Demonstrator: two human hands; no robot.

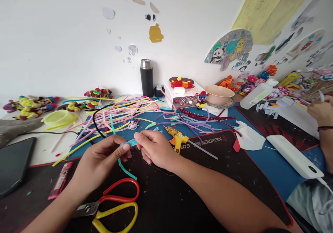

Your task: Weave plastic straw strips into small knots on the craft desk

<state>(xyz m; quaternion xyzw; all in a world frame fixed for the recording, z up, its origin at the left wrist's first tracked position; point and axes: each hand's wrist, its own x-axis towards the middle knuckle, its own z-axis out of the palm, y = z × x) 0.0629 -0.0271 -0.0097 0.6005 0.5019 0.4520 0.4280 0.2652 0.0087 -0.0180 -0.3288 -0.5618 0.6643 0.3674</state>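
My left hand (97,160) pinches a short, light-blue fuzzy piece (132,143), likely folded pipe cleaner. The thumb and fingers of my right hand (156,148) close on its other end. A longer teal pipe cleaner (127,170) passes by my left fingers, one end rising above them and the other curling down; whether they grip it is unclear. Just right of my right hand lies a yellow glue gun (179,139) with a clear glue stick in its back. Below my hands are scissors (117,205) with one red and one yellow handle loop.
Many pastel pipe cleaners (122,111) spread behind my hands, with a small figure head (133,123) among them. A black thermos (147,77) stands by the wall. At left lie a dark tablet-like device (17,163) and a pink packet (61,181). Another person's hand (321,111) works at right.
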